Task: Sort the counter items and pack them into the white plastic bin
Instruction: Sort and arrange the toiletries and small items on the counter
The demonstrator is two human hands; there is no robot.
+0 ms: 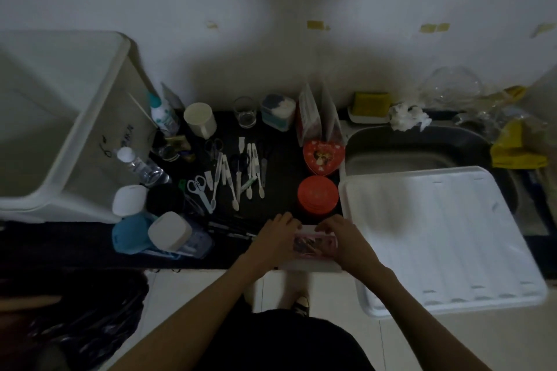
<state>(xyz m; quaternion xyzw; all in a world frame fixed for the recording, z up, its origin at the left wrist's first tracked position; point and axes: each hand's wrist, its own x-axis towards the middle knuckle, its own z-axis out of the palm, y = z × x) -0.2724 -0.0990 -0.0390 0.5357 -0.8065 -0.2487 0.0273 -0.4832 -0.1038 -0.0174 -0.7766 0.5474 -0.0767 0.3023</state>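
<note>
Hands meet at the near edge of the dark counter (271, 129), both on one small thing. The person's left hand (275, 239) and right hand (343, 242) have their fingers curled round the two ends of a small clear plastic box with pinkish contents (313, 242), held low over the counter's front edge; gripping it from both sides looks like a way to steady it for closing or squaring up before it is packed, though the dim light hides whether a lid is on.

The large white plastic bin (69, 129) stands at the far left, tilted so its open mouth faces the person (probably to make dropping things in easier), well apart from the box. A flat white ribbed plastic lid (437, 235) lies to the right across the dark sink (422, 144), out of the way, seemingly the bin's cover set aside.

Between them the sorting shows. A row of white toothbrush-like sticks, tweezers and scissors (238, 178) lies side by side, like with like. A red heart-shaped tin (322, 156) and a round red tin (316, 194) sit just beside each other near the sink. Squarish white and blue containers (150, 226) cluster at the left front, close to the bin, with a clear plastic water bottle (141, 166) behind them.

Little appears packed yet, judging by the crowded counter.
</note>
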